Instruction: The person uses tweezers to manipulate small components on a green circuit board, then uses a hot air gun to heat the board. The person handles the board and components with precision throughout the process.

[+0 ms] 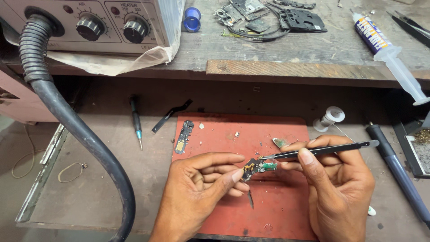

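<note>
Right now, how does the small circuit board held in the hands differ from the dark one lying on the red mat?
The held circuit board is pinched by the left hand above the red mat, with tweezers from the right hand touching it; the lying board rests untouched. The held one shows green, the lying one looks dark and longer. Both are small.

Electronics repair workshop, hot-air station (89, 24), scattered phone parts (268, 15), worn bench (313, 67)

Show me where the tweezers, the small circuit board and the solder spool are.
tweezers (322, 150): head view, middle of the black shaft.
small circuit board (268, 166): head view, its green end.
solder spool (330, 117): head view, white core.
</note>
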